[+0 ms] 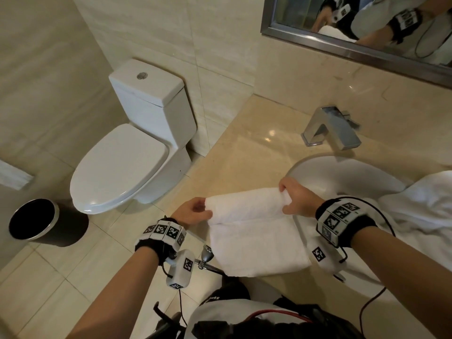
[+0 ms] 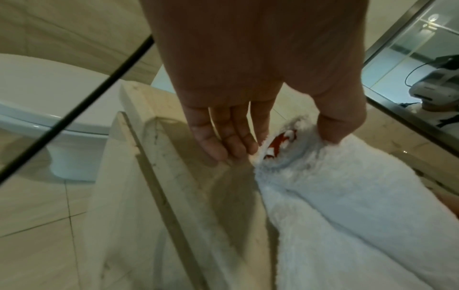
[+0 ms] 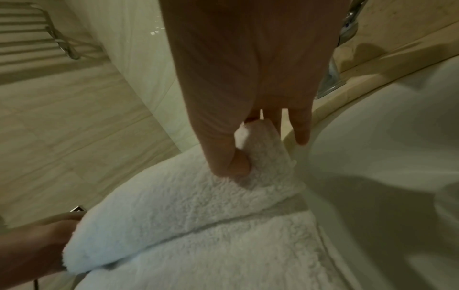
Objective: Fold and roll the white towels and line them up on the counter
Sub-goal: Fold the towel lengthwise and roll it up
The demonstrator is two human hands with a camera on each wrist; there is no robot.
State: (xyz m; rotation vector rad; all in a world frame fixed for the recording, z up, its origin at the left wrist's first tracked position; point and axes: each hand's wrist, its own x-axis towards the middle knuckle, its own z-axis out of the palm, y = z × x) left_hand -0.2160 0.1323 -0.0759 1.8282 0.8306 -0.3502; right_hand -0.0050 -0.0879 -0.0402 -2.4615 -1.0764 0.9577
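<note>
A white towel point(image 1: 254, 238) lies folded on the beige counter point(image 1: 247, 152), its far part wound into a roll point(image 1: 244, 204). My left hand point(image 1: 193, 212) pinches the roll's left end point(image 2: 293, 149) between thumb and fingers. My right hand point(image 1: 293, 198) grips the roll's right end point(image 3: 263, 149), thumb on top and fingers behind. The flat part of the towel reaches to the counter's front edge. A heap of more white towels point(image 1: 420, 204) lies at the right, partly over the sink.
The white sink basin point(image 1: 342, 174) and a chrome tap point(image 1: 330, 128) are just right of the roll. A toilet point(image 1: 132, 148) and a black bin point(image 1: 34, 222) stand on the floor to the left. A mirror point(image 1: 367, 23) hangs above.
</note>
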